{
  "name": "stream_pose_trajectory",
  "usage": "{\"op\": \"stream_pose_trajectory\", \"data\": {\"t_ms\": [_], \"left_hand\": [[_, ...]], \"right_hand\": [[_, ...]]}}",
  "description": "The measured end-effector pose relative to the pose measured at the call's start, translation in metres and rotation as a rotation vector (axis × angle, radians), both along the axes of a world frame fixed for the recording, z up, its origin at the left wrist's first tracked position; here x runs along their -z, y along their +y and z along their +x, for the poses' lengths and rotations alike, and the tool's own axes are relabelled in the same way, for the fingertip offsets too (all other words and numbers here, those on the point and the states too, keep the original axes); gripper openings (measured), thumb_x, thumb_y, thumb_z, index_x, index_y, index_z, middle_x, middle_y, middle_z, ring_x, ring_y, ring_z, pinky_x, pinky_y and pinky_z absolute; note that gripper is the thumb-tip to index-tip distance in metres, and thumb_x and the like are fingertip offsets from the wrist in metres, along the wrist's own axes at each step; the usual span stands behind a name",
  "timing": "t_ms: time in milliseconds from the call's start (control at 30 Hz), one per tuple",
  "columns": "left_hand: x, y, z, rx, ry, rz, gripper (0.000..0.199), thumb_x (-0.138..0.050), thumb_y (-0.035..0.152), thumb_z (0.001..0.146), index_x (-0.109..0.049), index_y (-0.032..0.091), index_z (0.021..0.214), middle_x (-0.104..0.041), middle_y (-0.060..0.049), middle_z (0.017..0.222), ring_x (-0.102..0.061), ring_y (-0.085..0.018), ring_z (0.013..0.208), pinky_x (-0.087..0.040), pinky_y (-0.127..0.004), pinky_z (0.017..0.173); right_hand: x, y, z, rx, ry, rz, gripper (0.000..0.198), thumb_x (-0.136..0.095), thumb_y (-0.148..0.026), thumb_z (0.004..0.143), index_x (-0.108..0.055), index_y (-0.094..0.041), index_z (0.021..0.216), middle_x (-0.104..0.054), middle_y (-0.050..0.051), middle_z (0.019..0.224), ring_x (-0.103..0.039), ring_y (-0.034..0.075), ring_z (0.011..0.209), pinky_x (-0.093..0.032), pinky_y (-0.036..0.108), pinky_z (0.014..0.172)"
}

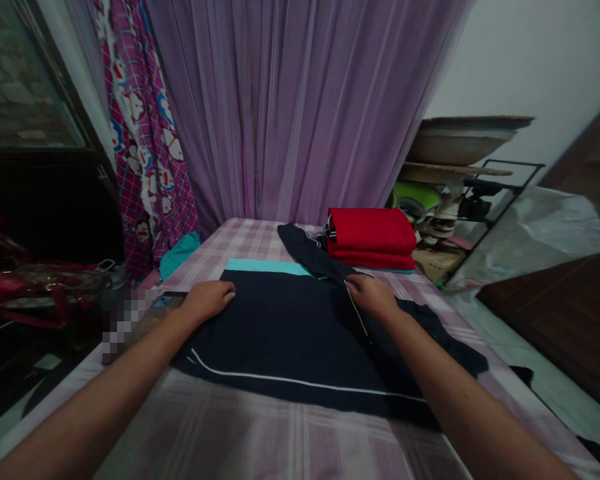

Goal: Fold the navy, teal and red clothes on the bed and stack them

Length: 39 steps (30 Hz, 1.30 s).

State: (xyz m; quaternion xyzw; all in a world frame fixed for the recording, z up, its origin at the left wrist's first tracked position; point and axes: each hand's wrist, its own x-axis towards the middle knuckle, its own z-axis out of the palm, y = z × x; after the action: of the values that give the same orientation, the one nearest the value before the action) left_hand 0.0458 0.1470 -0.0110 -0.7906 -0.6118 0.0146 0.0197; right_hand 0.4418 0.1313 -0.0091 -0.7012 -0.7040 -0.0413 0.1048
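Note:
A dark navy garment [280, 327] with thin white piping and a light turquoise band lies spread on the checked cloth, probably a jacket or shirt. One sleeve [300, 248] stretches toward the back, and more bunched navy fabric lies to the right. My left hand [210, 298] is closed at the garment's left edge, its fingers curled on the fabric. My right hand [373, 293] pinches the garment near a white piping line on its right part. Both thumbs face inward. The fabric between the hands lies mostly flat.
A checked purple-and-white cloth [190, 427] covers the surface. Folded red cloth [373, 230] is stacked at the back right. A dark phone-like object [163, 303] lies beside my left forearm. Purple curtains [290, 107] hang behind; a cluttered rack [510, 193] stands right.

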Motion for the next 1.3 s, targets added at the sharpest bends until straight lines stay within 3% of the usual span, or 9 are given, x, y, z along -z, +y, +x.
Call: {"op": "stream_pose_trajectory", "data": {"t_ms": [167,367,567,733,900,1000,1133,1300], "left_hand": [[0.0,0.068,0.0,0.027,0.053,0.042,0.038,-0.043,0.031,0.088,-0.068,0.027,0.116,-0.072,-0.007,0.118,-0.066,-0.025,0.107,-0.049,-0.035,0.088],[0.017,0.149,0.007,0.014,0.089,-0.011,0.049,-0.043,0.031,0.087,-0.058,0.023,0.133,-0.062,-0.011,0.136,-0.06,-0.027,0.12,-0.046,-0.037,0.098],[0.022,0.184,0.008,0.044,0.158,-0.137,0.042,-0.057,0.037,0.076,-0.069,0.026,0.116,-0.072,-0.009,0.117,-0.067,-0.027,0.102,-0.05,-0.034,0.084],[-0.002,0.161,0.003,0.086,0.177,-0.103,0.035,-0.056,0.034,0.077,-0.068,0.022,0.107,-0.072,-0.01,0.111,-0.065,-0.026,0.102,-0.048,-0.033,0.086],[-0.019,0.095,-0.012,0.131,0.171,-0.017,0.028,-0.046,0.035,0.085,-0.062,0.023,0.105,-0.072,-0.008,0.093,-0.067,-0.025,0.09,-0.047,-0.033,0.08],[-0.014,0.047,-0.021,0.141,0.142,0.017,0.027,-0.043,0.033,0.086,-0.062,0.024,0.104,-0.072,-0.009,0.091,-0.067,-0.027,0.09,-0.047,-0.035,0.081],[0.004,-0.004,-0.027,0.142,0.071,-0.017,0.036,-0.04,0.022,0.084,-0.065,0.027,0.109,-0.074,-0.007,0.102,-0.068,-0.025,0.097,-0.048,-0.036,0.086],[0.01,-0.019,-0.027,0.082,0.038,-0.148,0.046,-0.04,0.02,0.085,-0.064,0.033,0.121,-0.071,-0.003,0.121,-0.066,-0.022,0.108,-0.049,-0.034,0.091]], "right_hand": [[-0.008,0.065,-0.008,-0.001,-0.005,0.039,0.037,-0.044,-0.038,0.095,-0.068,-0.025,0.121,-0.072,0.009,0.114,-0.068,0.025,0.099,-0.047,0.033,0.079],[0.01,0.104,-0.004,-0.08,-0.135,-0.058,0.031,-0.054,-0.038,0.091,-0.071,-0.021,0.11,-0.074,0.012,0.104,-0.067,0.026,0.095,-0.046,0.034,0.077],[0.017,0.123,0.015,-0.076,0.1,-0.05,0.021,-0.056,-0.032,0.088,-0.073,-0.025,0.098,-0.075,0.003,0.097,-0.067,0.02,0.091,-0.047,0.028,0.075],[0.011,0.117,0.028,-0.191,0.354,-0.073,0.023,-0.052,-0.027,0.09,-0.066,-0.019,0.107,-0.073,0.006,0.103,-0.066,0.018,0.089,-0.047,0.025,0.077],[0.002,0.074,0.032,-0.269,0.352,0.026,0.022,-0.055,-0.025,0.087,-0.062,-0.022,0.107,-0.072,0.003,0.1,-0.064,0.019,0.089,-0.046,0.027,0.077],[0.008,0.037,0.035,-0.319,0.338,0.043,0.02,-0.054,-0.024,0.085,-0.061,-0.022,0.103,-0.07,0.002,0.097,-0.063,0.019,0.087,-0.045,0.027,0.076],[0.035,-0.012,0.04,-0.382,0.165,0.008,0.012,-0.051,-0.02,0.085,-0.062,-0.02,0.09,-0.068,0.005,0.091,-0.062,0.021,0.089,-0.042,0.03,0.081],[0.054,-0.045,0.038,-0.302,-0.001,-0.069,0.021,-0.05,-0.015,0.085,-0.063,-0.017,0.101,-0.067,0.009,0.106,-0.059,0.024,0.105,-0.037,0.035,0.092]]}}
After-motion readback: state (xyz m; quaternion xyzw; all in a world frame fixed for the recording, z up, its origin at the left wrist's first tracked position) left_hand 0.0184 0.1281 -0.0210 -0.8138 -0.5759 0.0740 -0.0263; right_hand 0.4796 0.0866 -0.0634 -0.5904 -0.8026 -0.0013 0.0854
